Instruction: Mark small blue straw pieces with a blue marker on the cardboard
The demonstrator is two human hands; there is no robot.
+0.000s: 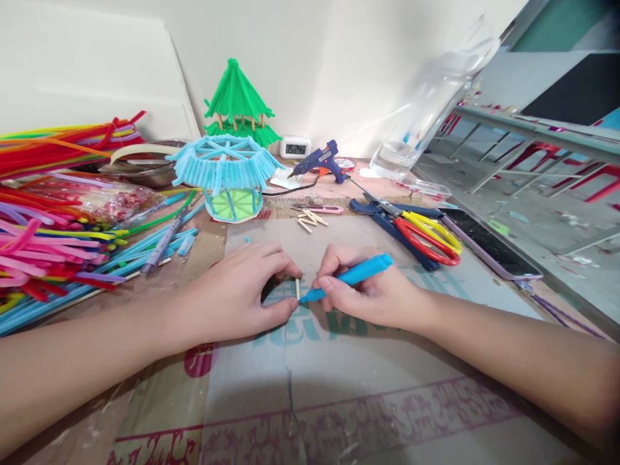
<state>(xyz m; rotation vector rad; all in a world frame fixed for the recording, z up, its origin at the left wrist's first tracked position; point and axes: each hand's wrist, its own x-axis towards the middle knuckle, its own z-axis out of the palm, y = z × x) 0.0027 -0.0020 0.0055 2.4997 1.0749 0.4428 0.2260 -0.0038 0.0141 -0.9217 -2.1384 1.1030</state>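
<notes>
My left hand pinches a short wooden stick between thumb and forefinger, holding it upright on the cardboard sheet. My right hand grips a blue marker like a pen, its tip touching the stick's lower end. Both hands rest on the cardboard near the middle of the desk.
A light blue pipe-cleaner pavilion and a green one stand behind. Piles of coloured pipe cleaners fill the left. Loose sticks, a glue gun, scissors, pliers, a phone and a small clock lie at the back right.
</notes>
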